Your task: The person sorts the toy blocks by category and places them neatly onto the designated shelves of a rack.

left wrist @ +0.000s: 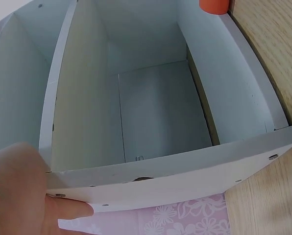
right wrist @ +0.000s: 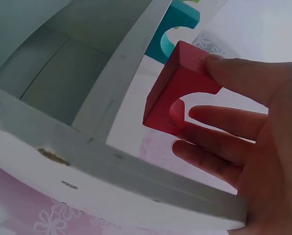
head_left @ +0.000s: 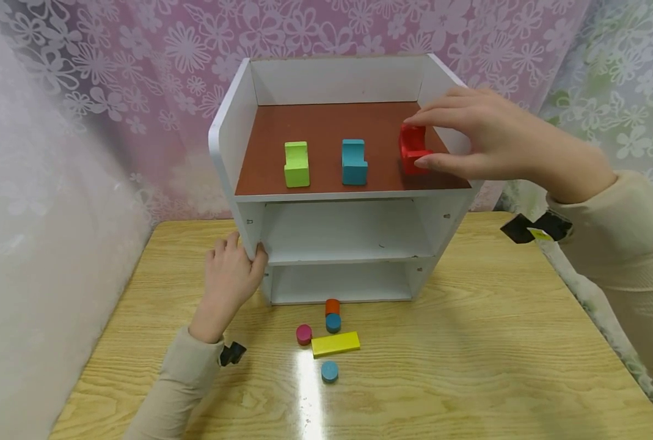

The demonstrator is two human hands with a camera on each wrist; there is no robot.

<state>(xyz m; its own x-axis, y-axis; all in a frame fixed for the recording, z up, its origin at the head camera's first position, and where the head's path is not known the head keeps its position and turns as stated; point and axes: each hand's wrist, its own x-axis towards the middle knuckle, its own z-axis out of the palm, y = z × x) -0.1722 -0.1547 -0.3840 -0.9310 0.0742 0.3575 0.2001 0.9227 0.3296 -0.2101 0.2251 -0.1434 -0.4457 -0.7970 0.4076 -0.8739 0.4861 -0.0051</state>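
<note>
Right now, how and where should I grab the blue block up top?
Probably pinch the blue block by its flat left and right sides, coming from above: its notch opens upward, and there's space on both sides.

You can read no text, brand, number or sign in any of the 3 views. In the head view, the 1 spot you might take for a label is a small yellow patch (head_left: 539, 233) on the black piece (head_left: 558, 223) at your right sleeve (head_left: 623, 226); it is too small for you to tell whether it bears print. In the left wrist view, the dark marks (left wrist: 144, 179) on the white shelf unit (left wrist: 200, 164) spell nothing you can read.
</note>
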